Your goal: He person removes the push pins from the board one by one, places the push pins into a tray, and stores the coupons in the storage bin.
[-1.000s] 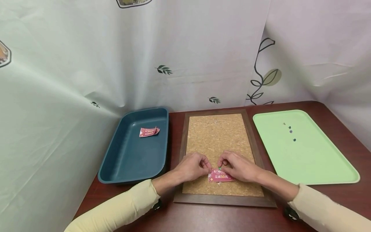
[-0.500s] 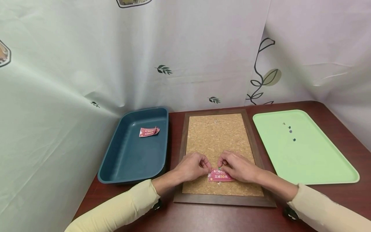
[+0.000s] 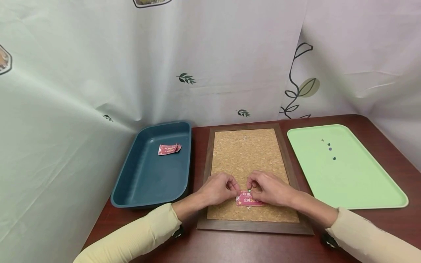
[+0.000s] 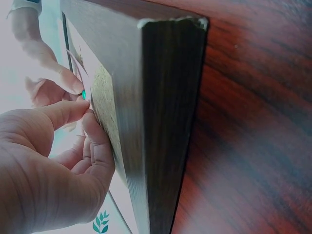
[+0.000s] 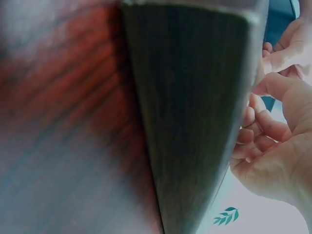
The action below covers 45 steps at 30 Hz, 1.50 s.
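Note:
A pink printed coupon lies on the cork board near its front end. My left hand pinches the coupon's left edge between thumb and forefinger. At the coupon's top edge, my right hand has its fingertips on a small green pushpin, and the hand covers the coupon's right part. In the left wrist view the green head shows right beside the right thumb, close to the left fingertips. The right wrist view shows the right hand's curled fingers beyond the board's dark frame; the pin is hidden there.
Left of the board stands a deep blue tray holding several more pink coupons. On the right, a flat green tray bears several small dark pushpins. Pale printed sheeting closes off the back and sides of the table.
My right thumb has shifted slightly off the pin and further over the coupon, covering more of its print. The left hand, coupon and trays stay where they were.

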{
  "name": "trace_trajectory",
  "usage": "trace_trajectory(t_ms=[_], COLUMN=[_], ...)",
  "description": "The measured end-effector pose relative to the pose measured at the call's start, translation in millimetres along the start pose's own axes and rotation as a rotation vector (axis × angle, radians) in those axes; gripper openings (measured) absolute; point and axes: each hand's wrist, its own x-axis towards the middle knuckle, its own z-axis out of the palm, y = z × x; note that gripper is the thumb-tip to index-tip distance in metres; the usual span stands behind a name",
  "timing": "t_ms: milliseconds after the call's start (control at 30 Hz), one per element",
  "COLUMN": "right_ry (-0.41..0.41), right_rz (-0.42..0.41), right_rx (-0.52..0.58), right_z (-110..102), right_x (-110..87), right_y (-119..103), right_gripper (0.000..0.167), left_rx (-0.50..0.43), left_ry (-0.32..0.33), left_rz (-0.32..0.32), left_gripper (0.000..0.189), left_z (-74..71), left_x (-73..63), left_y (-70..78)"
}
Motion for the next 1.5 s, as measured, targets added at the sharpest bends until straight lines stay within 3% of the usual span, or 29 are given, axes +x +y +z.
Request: trace_trajectory(t_ms=[333, 833, 1500], right_ry=[0.046, 0.026, 0.045], right_rz=[-0.052, -0.084, -0.087], right_rx=[-0.088, -0.17, -0.137], right_z=[6.4, 8.3, 10.5], right_x=[1.6, 4.6, 4.4], right_y=[5.0, 4.3, 7.1], right_gripper=[0.023, 0.027, 0.026], left_rx=[0.004, 0.009, -0.009], left_ry=[0.002, 0.005, 0.002], left_rz=[0.013, 0.025, 0.007], left_gripper=[0.013, 0.013, 0.013], left_z=[0.2, -0.2, -0.2], left_x=[1.1, 2.4, 2.7], left_y=[-0.7, -2.2, -2.2])
